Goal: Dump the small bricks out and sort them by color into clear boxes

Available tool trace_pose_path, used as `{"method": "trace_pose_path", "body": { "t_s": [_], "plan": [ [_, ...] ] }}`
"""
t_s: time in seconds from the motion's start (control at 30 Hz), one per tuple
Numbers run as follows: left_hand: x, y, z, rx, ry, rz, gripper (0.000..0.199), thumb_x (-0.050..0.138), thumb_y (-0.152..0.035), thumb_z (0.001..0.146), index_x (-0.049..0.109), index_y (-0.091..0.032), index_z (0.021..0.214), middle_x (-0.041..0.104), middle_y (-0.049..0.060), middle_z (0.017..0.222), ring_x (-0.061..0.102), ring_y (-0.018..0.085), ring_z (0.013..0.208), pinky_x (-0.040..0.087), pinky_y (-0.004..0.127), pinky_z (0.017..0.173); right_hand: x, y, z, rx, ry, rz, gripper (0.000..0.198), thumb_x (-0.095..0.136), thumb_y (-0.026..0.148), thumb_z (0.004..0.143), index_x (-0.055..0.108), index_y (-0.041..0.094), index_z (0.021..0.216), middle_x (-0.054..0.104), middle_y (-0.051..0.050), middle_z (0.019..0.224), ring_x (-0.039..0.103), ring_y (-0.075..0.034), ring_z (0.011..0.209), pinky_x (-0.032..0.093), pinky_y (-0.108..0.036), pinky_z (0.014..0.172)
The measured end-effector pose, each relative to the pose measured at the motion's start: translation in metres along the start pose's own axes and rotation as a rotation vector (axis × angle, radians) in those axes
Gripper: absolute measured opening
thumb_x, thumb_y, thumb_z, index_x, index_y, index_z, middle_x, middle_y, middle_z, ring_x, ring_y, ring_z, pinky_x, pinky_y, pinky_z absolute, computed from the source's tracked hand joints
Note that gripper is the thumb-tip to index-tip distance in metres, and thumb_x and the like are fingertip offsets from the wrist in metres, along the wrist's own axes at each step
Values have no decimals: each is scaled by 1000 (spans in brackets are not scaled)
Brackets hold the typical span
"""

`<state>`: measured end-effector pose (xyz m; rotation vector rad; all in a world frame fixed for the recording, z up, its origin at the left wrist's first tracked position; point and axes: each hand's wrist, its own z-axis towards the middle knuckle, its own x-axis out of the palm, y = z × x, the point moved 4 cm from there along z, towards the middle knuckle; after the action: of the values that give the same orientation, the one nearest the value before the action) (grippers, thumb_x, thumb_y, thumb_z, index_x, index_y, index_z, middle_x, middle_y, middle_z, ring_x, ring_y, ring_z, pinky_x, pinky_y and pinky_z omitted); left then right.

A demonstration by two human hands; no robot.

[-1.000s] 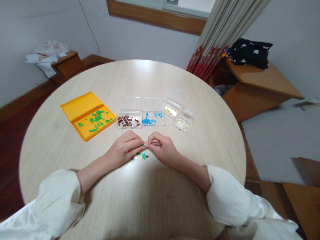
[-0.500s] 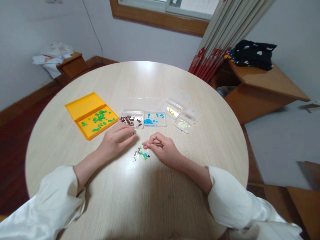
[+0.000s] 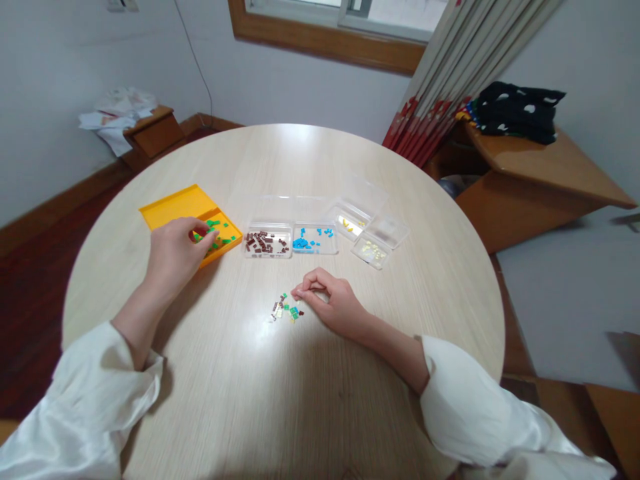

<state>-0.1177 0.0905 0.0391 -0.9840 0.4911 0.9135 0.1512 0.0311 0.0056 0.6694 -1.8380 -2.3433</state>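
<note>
My left hand (image 3: 175, 253) is over the near side of the yellow box (image 3: 175, 207), thumb and forefinger curled together. A bit of green shows at its fingertips, seemingly a small green brick, against more green bricks (image 3: 227, 241) lying in the box. In front of me my right hand (image 3: 333, 300) rests on the table with its fingers pinched; a pale spot shows under the tips, too small to name. Just left of it lies a small group of mixed bricks (image 3: 287, 308) in green, brown, white and blue.
Clear boxes with raised lids stand across the middle: brown bricks (image 3: 260, 243), blue bricks (image 3: 303, 243), yellow pieces (image 3: 347, 225) and pale yellow pieces (image 3: 373, 252). The round table (image 3: 300, 413) has its far edge near the wall. A wooden cabinet (image 3: 530, 193) stands at right.
My left hand has moved left from near the mixed bricks to the yellow box, and the green piece by its fingertips has left that spot. My right hand stays put, still pinched.
</note>
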Motion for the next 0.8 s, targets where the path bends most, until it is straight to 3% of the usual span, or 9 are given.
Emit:
{"method": "trace_pose_path", "body": {
  "t_s": [0.2,0.33,0.47,0.6,0.8],
  "plan": [
    [-7,-8,4,-166,23,211,26,55,-34,80,54,-18,60,49,-1,56,44,12,54,29,26,56,0,-1,0,-15,-7,-29,9,55,24,84,50,20,77,66,0,74,67,-12,73,52,-25,71],
    [-9,-13,5,-173,8,260,32,47,-33,81,39,-19,54,40,-1,52,36,11,51,23,27,53,-1,0,0,-38,-20,-55,8,56,22,83,52,20,77,65,1,73,65,-11,71,51,-24,70],
    [-9,-12,5,-179,26,265,31,46,-32,82,37,-19,56,38,-2,54,34,11,51,22,27,54,-3,2,0,-95,-34,-121,7,57,19,83,54,19,76,64,1,73,63,-10,70,51,-23,70],
    [-6,-14,4,-187,47,247,34,48,-32,83,35,-19,54,35,-2,52,31,11,51,20,27,54,-2,4,0,-200,-4,-235,8,52,15,85,58,18,80,65,-2,76,62,-12,72,51,-25,71],
    [11,-22,-3,-70,92,86,37,49,-32,83,34,-20,52,36,-2,51,34,12,51,23,29,54,4,3,-2,-438,93,-453,28,41,4,85,65,15,93,66,-12,102,59,-19,99,50,-36,87]
  ]
}}
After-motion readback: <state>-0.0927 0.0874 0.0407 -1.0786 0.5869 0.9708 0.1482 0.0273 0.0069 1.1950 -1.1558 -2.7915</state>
